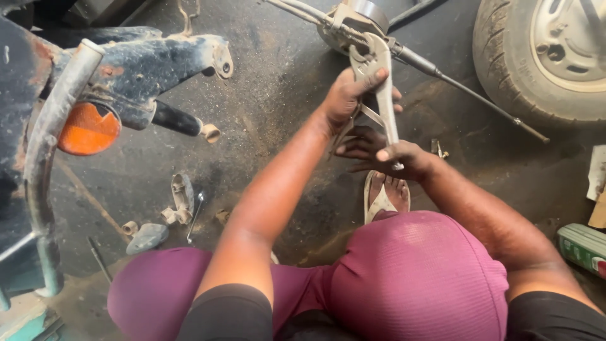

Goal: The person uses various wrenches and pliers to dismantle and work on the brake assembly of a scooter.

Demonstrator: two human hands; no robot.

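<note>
L hand [349,95] & R hand [398,158]: each grip closed on pliers [380,76], clamped to cable [442,76]. Green rectangular pack [584,247] on floor, far R of pliers.

A roadside-style vehicle repair workshop, worked at floor level.

An oil-blackened concrete floor [278,82], a worn tyre on its rim [536,57], a rusty vehicle frame with an orange reflector [88,129], and scattered small metal parts [173,205] around the squatting person show it.
</note>
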